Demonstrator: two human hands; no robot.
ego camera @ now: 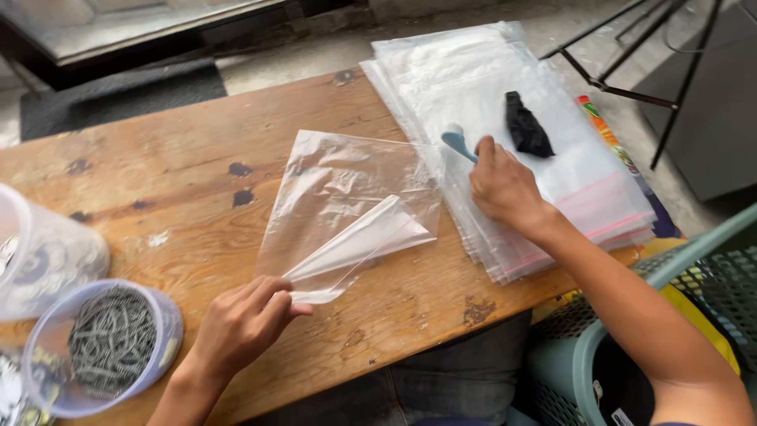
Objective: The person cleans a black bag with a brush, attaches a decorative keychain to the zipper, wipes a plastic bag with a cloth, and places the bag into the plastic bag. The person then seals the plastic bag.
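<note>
My left hand (pixel 240 322) pinches the near corner of a clear plastic bag (pixel 347 205) that lies partly folded on the wooden table (pixel 173 166). My right hand (pixel 503 185) grips a small blue scoop-like tool (pixel 457 143) and rests on a stack of clear zip bags with pink strips (pixel 536 142). A small black object (pixel 527 126) lies on that stack, just right of my right hand.
A clear tub of dark screws (pixel 110 341) stands at the near left, with another clear container of metal rings (pixel 39 260) behind it. A teal basket (pixel 654 315) sits at the right. Metal stand legs (pixel 623 63) cross the floor beyond the table.
</note>
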